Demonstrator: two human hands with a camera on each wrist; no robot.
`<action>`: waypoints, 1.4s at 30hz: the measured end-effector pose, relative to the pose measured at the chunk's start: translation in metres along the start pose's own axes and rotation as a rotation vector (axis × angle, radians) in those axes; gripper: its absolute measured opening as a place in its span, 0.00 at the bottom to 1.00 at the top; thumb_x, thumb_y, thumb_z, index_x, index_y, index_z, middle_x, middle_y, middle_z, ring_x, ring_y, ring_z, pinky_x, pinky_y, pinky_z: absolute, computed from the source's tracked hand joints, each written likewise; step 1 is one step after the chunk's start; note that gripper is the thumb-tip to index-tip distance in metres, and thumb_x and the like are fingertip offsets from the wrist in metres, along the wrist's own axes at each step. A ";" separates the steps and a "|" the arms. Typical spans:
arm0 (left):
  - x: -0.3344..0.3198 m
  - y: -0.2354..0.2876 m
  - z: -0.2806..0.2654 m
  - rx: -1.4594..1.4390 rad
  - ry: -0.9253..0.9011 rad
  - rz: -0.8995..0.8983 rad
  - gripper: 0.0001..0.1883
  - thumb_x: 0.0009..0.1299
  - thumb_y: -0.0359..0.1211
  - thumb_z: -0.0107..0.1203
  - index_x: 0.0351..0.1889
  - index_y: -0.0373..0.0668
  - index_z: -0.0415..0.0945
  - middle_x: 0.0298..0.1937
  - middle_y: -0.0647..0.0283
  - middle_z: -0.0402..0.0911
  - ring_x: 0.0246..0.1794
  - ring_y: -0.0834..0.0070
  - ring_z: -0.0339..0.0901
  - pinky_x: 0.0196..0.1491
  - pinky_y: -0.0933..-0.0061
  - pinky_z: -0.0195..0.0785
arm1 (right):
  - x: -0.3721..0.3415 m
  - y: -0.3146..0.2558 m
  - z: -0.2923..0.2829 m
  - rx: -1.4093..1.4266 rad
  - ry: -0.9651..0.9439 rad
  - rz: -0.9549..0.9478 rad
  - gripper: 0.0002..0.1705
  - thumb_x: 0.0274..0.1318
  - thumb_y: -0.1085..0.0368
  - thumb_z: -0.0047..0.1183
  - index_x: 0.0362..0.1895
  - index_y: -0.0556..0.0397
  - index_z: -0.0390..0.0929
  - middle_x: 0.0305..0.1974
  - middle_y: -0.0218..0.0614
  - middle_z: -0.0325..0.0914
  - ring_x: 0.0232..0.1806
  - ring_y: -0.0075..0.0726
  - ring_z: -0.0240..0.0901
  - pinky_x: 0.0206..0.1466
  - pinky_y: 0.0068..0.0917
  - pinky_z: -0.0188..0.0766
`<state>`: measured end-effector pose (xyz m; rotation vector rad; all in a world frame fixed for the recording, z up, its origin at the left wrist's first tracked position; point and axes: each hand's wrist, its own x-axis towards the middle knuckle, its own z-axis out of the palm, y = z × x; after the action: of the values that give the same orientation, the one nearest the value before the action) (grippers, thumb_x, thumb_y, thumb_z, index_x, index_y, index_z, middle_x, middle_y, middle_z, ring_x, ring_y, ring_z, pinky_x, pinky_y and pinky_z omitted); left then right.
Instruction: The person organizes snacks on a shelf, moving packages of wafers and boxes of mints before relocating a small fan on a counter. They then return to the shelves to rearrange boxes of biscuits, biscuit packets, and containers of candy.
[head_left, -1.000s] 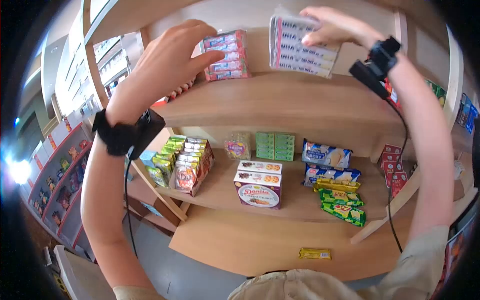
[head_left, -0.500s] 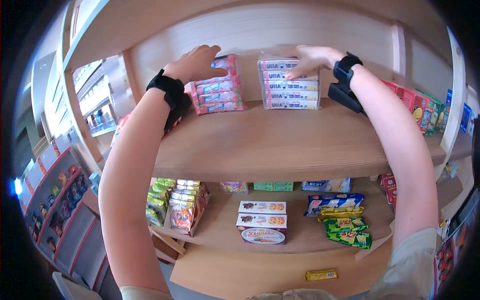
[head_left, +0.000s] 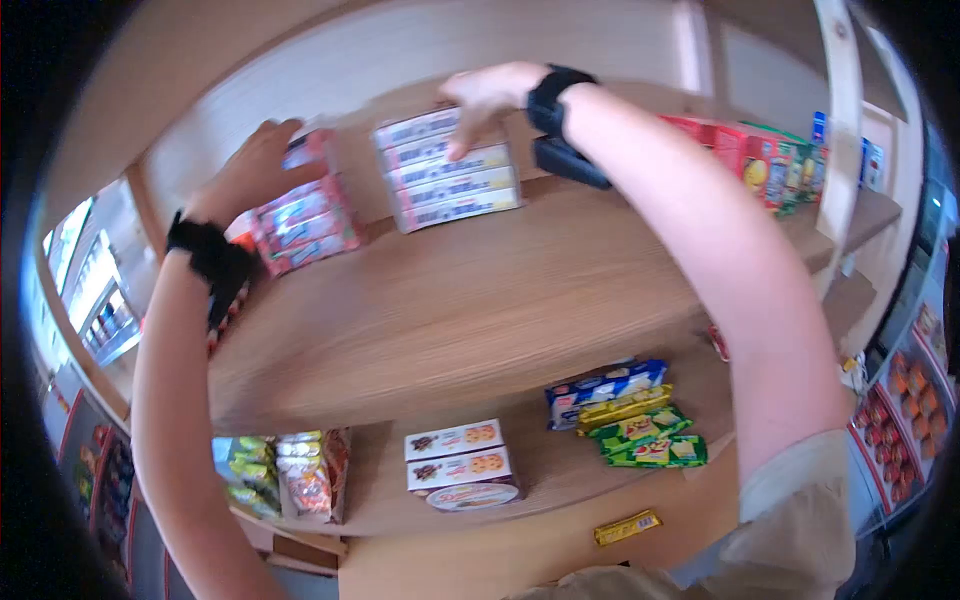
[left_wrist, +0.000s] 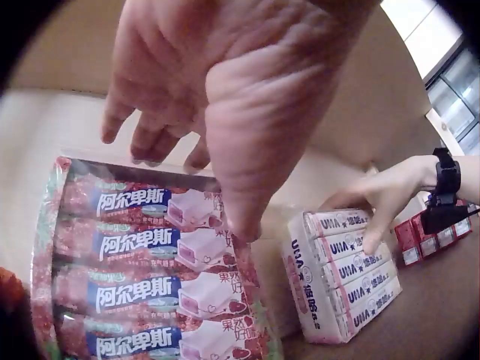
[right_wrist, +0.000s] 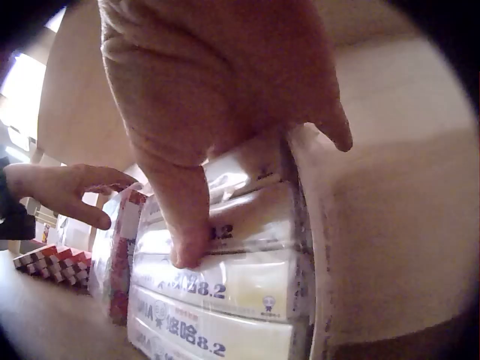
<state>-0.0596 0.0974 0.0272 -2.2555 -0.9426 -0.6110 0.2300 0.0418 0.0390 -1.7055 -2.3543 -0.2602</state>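
My right hand (head_left: 487,100) grips a white multipack of UHA candy (head_left: 455,190) from above, thumb (right_wrist: 191,244) on its front and fingers behind its top. This clear-wrapped pack of stacked bars stands on the upper shelf (head_left: 480,290). To its left stands a pink multipack of candy bars (left_wrist: 142,277) in clear wrap, leaning slightly back. Over its top is my left hand (head_left: 255,165), fingers extended toward the back and thumb (left_wrist: 240,202) by the front's upper right corner. A narrow gap separates the two packs in the head view.
Red and green boxes (head_left: 755,165) stand at the upper shelf's right end, by a wooden post (head_left: 842,130). Below are Danisa cookie boxes (head_left: 460,465), snack packets in blue, yellow and green (head_left: 640,440), and an open carton of sachets (head_left: 310,475). A yellow packet (head_left: 628,527) lies lowest.
The white pack, tilted in my right hand a second ago, now stands straighter on the shelf, closer to the pink pack. My left hand stays over the pink pack. The head view has turned right.
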 end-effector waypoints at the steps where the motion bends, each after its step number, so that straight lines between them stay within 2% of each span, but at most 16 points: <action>1: -0.005 0.003 -0.004 -0.027 0.007 -0.006 0.41 0.61 0.54 0.56 0.63 0.32 0.61 0.58 0.41 0.68 0.60 0.50 0.65 0.63 0.62 0.58 | 0.001 -0.001 0.000 -0.021 -0.016 -0.013 0.54 0.25 0.47 0.73 0.59 0.61 0.67 0.55 0.50 0.72 0.57 0.46 0.69 0.60 0.34 0.64; 2: -0.005 0.004 -0.007 -0.037 -0.007 -0.025 0.40 0.62 0.53 0.57 0.63 0.33 0.61 0.58 0.41 0.68 0.60 0.51 0.65 0.63 0.61 0.58 | 0.004 0.006 0.002 0.067 -0.033 -0.037 0.53 0.25 0.47 0.72 0.59 0.60 0.68 0.54 0.49 0.73 0.57 0.46 0.69 0.60 0.35 0.64; 7: -0.018 0.004 -0.015 -0.069 0.021 -0.019 0.38 0.60 0.46 0.60 0.64 0.35 0.60 0.60 0.42 0.66 0.62 0.50 0.63 0.63 0.60 0.58 | 0.010 -0.001 -0.001 -0.055 -0.095 0.079 0.54 0.26 0.43 0.71 0.60 0.55 0.68 0.54 0.47 0.74 0.59 0.47 0.68 0.60 0.38 0.63; 9: -0.022 0.007 -0.021 -0.095 -0.005 -0.066 0.38 0.60 0.45 0.60 0.64 0.35 0.60 0.61 0.43 0.65 0.63 0.50 0.63 0.64 0.60 0.57 | -0.002 -0.006 -0.013 -0.076 -0.157 0.090 0.57 0.28 0.37 0.68 0.63 0.55 0.63 0.60 0.49 0.68 0.62 0.49 0.63 0.63 0.39 0.60; 11: -0.028 0.008 -0.024 -0.072 0.006 -0.097 0.37 0.60 0.44 0.60 0.64 0.36 0.60 0.62 0.44 0.65 0.63 0.51 0.62 0.65 0.60 0.56 | -0.021 -0.007 -0.025 -0.126 -0.009 0.091 0.61 0.32 0.32 0.63 0.66 0.56 0.58 0.65 0.53 0.59 0.66 0.50 0.57 0.66 0.38 0.56; 13: -0.029 0.007 -0.029 -0.062 -0.006 -0.072 0.37 0.60 0.43 0.60 0.64 0.37 0.59 0.63 0.45 0.63 0.64 0.52 0.61 0.66 0.61 0.55 | -0.056 -0.004 -0.052 -0.048 -0.011 0.069 0.61 0.37 0.29 0.58 0.68 0.56 0.54 0.67 0.56 0.54 0.68 0.50 0.53 0.69 0.35 0.51; 15: -0.029 0.008 -0.034 -0.059 -0.019 -0.047 0.36 0.61 0.41 0.60 0.65 0.38 0.59 0.64 0.46 0.62 0.65 0.53 0.60 0.67 0.61 0.53 | -0.089 0.005 -0.069 -0.012 0.088 0.051 0.57 0.41 0.33 0.59 0.69 0.55 0.54 0.66 0.54 0.55 0.69 0.48 0.51 0.70 0.35 0.49; 17: -0.027 0.019 -0.040 -0.026 0.060 0.061 0.36 0.61 0.41 0.60 0.65 0.38 0.59 0.64 0.46 0.62 0.64 0.52 0.61 0.67 0.61 0.54 | -0.131 0.016 -0.088 0.047 0.122 -0.020 0.50 0.48 0.41 0.59 0.65 0.63 0.57 0.63 0.58 0.59 0.68 0.47 0.54 0.69 0.40 0.51; 19: -0.024 0.049 -0.052 -0.052 0.095 0.085 0.35 0.61 0.40 0.59 0.65 0.38 0.59 0.63 0.46 0.63 0.64 0.52 0.61 0.66 0.61 0.54 | -0.177 0.020 -0.100 0.143 0.054 0.156 0.60 0.44 0.31 0.57 0.68 0.62 0.50 0.68 0.59 0.49 0.73 0.46 0.40 0.74 0.40 0.37; 21: -0.013 0.078 -0.063 -0.094 0.147 0.212 0.35 0.62 0.41 0.59 0.65 0.38 0.59 0.63 0.46 0.64 0.65 0.53 0.60 0.66 0.61 0.54 | -0.217 0.028 -0.106 0.121 0.142 0.240 0.52 0.42 0.41 0.64 0.65 0.58 0.57 0.63 0.54 0.60 0.68 0.44 0.54 0.70 0.42 0.50; 23: 0.000 0.111 -0.066 -0.120 0.185 0.284 0.35 0.63 0.43 0.58 0.65 0.38 0.60 0.63 0.46 0.65 0.65 0.53 0.61 0.65 0.61 0.55 | -0.252 0.043 -0.105 0.063 0.115 0.211 0.53 0.43 0.40 0.62 0.69 0.53 0.54 0.66 0.51 0.56 0.70 0.45 0.49 0.71 0.36 0.46; 25: 0.015 0.148 -0.071 -0.140 0.224 0.356 0.35 0.64 0.45 0.57 0.65 0.38 0.60 0.63 0.46 0.65 0.65 0.52 0.61 0.65 0.60 0.55 | -0.280 0.048 -0.098 0.072 0.133 0.254 0.52 0.38 0.54 0.68 0.69 0.49 0.55 0.66 0.46 0.57 0.71 0.45 0.47 0.72 0.36 0.44; 28: 0.046 0.205 -0.079 -0.227 0.203 0.451 0.36 0.66 0.53 0.53 0.64 0.38 0.61 0.62 0.44 0.67 0.61 0.50 0.66 0.63 0.59 0.58 | -0.308 0.055 -0.080 0.095 0.115 0.327 0.56 0.31 0.61 0.70 0.68 0.49 0.54 0.66 0.48 0.57 0.70 0.44 0.48 0.71 0.35 0.46; 33: 0.108 0.273 -0.066 -0.387 0.155 0.446 0.41 0.67 0.65 0.38 0.61 0.36 0.65 0.55 0.40 0.73 0.55 0.48 0.72 0.57 0.57 0.64 | -0.323 0.076 -0.051 -0.226 0.090 0.411 0.57 0.31 0.59 0.68 0.68 0.56 0.52 0.64 0.54 0.58 0.66 0.50 0.57 0.67 0.34 0.56; 40: 0.152 0.312 -0.033 -0.498 -0.054 0.385 0.45 0.67 0.69 0.29 0.57 0.35 0.69 0.53 0.41 0.74 0.52 0.48 0.73 0.55 0.58 0.65 | -0.327 0.098 -0.022 -0.216 0.309 0.364 0.50 0.30 0.59 0.69 0.63 0.50 0.60 0.55 0.52 0.66 0.60 0.54 0.62 0.62 0.39 0.62; 42: 0.154 0.319 -0.019 -0.582 -0.095 0.353 0.48 0.66 0.70 0.26 0.56 0.33 0.70 0.49 0.45 0.77 0.47 0.55 0.76 0.50 0.62 0.68 | -0.329 0.102 -0.020 -0.135 0.357 0.300 0.49 0.30 0.59 0.68 0.62 0.49 0.61 0.54 0.52 0.67 0.59 0.54 0.63 0.62 0.40 0.62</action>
<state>0.2747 -0.0225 0.0211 -2.8979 -0.4111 -0.6817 0.4273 -0.2323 -0.0333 -1.8617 -1.8392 -0.6234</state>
